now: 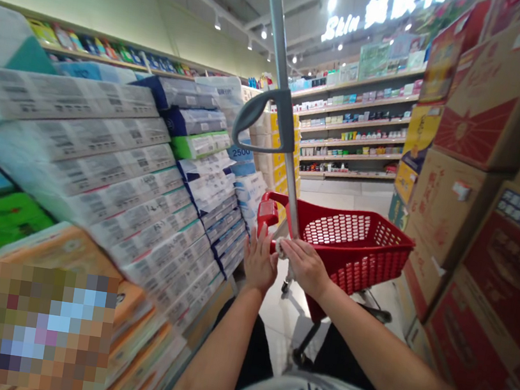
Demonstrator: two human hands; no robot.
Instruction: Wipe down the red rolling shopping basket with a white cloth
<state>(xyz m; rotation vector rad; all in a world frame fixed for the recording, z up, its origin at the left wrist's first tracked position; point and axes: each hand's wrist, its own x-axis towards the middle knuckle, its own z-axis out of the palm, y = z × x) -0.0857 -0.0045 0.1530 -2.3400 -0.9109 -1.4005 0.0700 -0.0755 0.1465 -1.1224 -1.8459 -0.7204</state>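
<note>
Ahead of me stands a red shopping cart (351, 253) with a perforated basket. My left hand (260, 265) is at the left part of its handle, fingers stretched out and spread. Close beside it, my right hand (306, 267) lies over the handle with its fingers together; their undersides are hidden. A small whitish, rope-like piece (280, 247) shows at the right fingertips. A metal pole (282, 37) with a grey loop handle (264, 121) rises tilted from the cart, its lower part passing behind my right hand.
Stacked packs of tissue paper (120, 156) line the left side, with orange packs (138, 307) nearest. Cardboard cartons (475, 109) are piled high on the right. A pale tiled aisle (341, 197) leads toward shelves of small products (357, 121).
</note>
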